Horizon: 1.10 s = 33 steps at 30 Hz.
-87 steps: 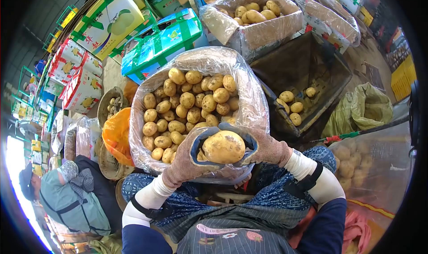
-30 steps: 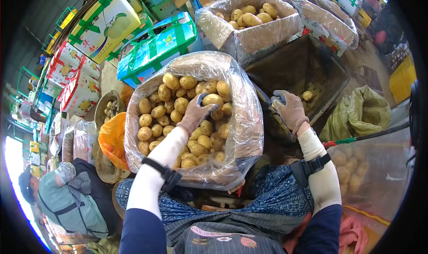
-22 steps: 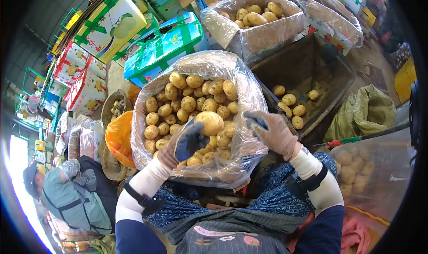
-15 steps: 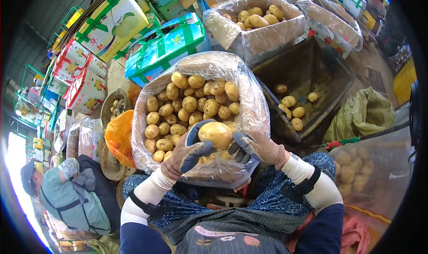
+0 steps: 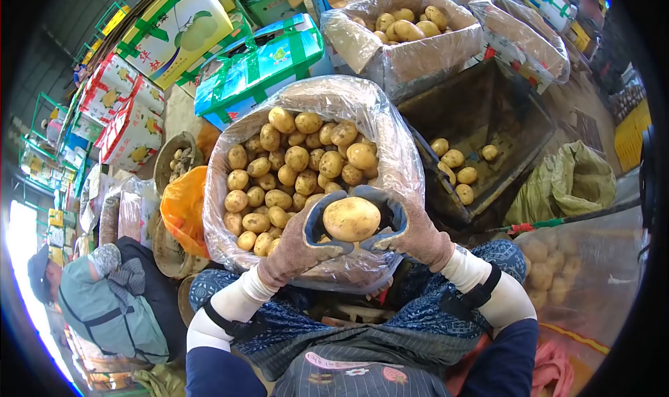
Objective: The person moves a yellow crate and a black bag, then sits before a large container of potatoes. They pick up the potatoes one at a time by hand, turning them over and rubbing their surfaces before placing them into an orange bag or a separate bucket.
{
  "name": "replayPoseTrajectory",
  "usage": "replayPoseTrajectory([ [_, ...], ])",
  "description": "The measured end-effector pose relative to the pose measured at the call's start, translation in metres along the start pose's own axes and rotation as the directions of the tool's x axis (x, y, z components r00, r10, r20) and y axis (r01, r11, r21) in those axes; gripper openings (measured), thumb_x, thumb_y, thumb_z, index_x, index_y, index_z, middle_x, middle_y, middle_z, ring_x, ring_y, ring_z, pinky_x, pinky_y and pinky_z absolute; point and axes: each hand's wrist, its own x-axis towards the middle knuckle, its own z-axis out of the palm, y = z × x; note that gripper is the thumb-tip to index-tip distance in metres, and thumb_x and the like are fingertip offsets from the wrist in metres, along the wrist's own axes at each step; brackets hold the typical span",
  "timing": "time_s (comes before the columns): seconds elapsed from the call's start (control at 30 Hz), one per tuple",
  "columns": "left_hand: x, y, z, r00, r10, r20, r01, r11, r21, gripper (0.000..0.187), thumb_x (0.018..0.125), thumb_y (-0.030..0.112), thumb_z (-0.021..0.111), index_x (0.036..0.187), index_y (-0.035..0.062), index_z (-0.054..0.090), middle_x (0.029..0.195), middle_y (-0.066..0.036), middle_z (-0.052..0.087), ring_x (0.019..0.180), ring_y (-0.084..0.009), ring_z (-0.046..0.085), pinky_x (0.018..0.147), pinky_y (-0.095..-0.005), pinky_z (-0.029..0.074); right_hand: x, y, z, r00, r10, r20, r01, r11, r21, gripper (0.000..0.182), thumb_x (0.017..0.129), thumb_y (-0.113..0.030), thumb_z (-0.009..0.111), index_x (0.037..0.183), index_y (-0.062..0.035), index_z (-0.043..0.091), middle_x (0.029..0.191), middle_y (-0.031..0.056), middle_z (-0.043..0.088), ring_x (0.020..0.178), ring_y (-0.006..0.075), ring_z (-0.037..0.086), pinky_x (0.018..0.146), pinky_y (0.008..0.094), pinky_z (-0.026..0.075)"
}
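Note:
A large pale potato (image 5: 351,219) is held between my two gloved hands, above the near side of a plastic-lined box (image 5: 401,142). My left hand (image 5: 301,243) wraps its left side, fingers curled round it. From the right, my right hand (image 5: 408,233) closes on the same potato, thumb below and fingers behind. Both gloves are brown with dark blue palms. Beneath them, many potatoes (image 5: 296,158) fill the lined box, some with dirt on the skin. The nearest ones are hidden behind my hands.
To the right, a dark bin (image 5: 481,108) holds several potatoes, beside a green sack (image 5: 564,181). Another lined box of potatoes (image 5: 408,69) stands behind. A blue carton (image 5: 261,66) and an orange bag (image 5: 185,212) sit leftward. A person (image 5: 115,303) is at the lower left.
The potato has come slightly lower and nearer, and turned in my hands. My right fingers have moved from its edge to wrap round it more fully.

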Motion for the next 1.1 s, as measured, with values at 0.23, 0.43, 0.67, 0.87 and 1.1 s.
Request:
replayPoseTrajectory([
  [0.23, -0.001, -0.004, 0.0, 0.995, 0.094, -0.019, -0.09, 0.987, 0.13, 0.079, 0.064, 0.021, 0.089, 0.13, 0.0024, 0.05, 0.123, -0.012, 0.057, 0.114, -0.0235, 0.056, 0.098, -0.0353, 0.045, -0.002, -0.008, 0.002, 0.999, 0.009, 0.031, -0.009, 1.0, 0.0, 0.078, 0.07, -0.016, 0.086, 0.136, -0.0022, 0.046, 0.132, 0.013, 0.054, 0.123, 0.0204, 0.051, 0.105, 0.0354, 0.041],
  [0.43, 0.0, 0.0, 0.005, 0.967, 0.255, 0.01, -0.249, 0.934, 0.255, 0.072, 0.066, 0.019, 0.087, 0.128, 0.0054, 0.054, 0.126, -0.014, 0.054, 0.116, -0.0287, 0.054, 0.097, -0.0372, 0.045, -0.002, -0.003, -0.003, 0.988, 0.061, 0.143, -0.058, 0.998, -0.026, 0.076, 0.073, -0.018, 0.084, 0.136, -0.0017, 0.045, 0.131, 0.0121, 0.055, 0.12, 0.0204, 0.053, 0.105, 0.0355, 0.041],
  [0.67, 0.002, 0.001, 0.006, 0.994, -0.044, 0.103, 0.042, 0.999, 0.029, 0.063, 0.077, 0.023, 0.076, 0.13, 0.0, 0.052, 0.127, -0.015, 0.053, 0.118, -0.023, 0.053, 0.1, -0.035, 0.044, -0.002, -0.002, -0.034, 0.968, 0.241, 0.064, -0.242, 0.97, 0.006, 0.06, 0.08, -0.023, 0.077, 0.13, -0.0015, 0.052, 0.109, 0.0099, 0.065, 0.095, 0.0162, 0.062, 0.086, 0.0288, 0.051],
  [0.87, 0.067, -0.069, -0.011, 0.995, -0.096, -0.033, 0.101, 0.903, 0.417, 0.061, 0.078, 0.02, 0.073, 0.134, 0.0095, 0.051, 0.125, -0.019, 0.054, 0.118, -0.0258, 0.055, 0.096, -0.0383, 0.049, 0.007, 0.033, -0.165, 0.736, 0.225, -0.638, -0.284, 0.959, 0.011, 0.047, 0.082, -0.025, 0.077, 0.117, 0.0004, 0.06, 0.095, 0.008, 0.067, 0.071, 0.012, 0.064, 0.057, 0.0252, 0.054],
  [1.1, 0.152, -0.101, 0.026, 0.997, -0.037, 0.064, -0.043, 0.4, 0.915, 0.068, 0.074, 0.02, 0.077, 0.136, 0.0187, 0.048, 0.123, -0.021, 0.049, 0.106, -0.0363, 0.058, 0.088, -0.044, 0.051, -0.013, 0.063, -0.209, 0.432, 0.296, -0.852, -0.634, 0.771, -0.054, 0.042, 0.086, -0.021, 0.07, 0.119, 0.0017, 0.059, 0.097, 0.0112, 0.068, 0.071, 0.0153, 0.066, 0.058, 0.0285, 0.056],
])
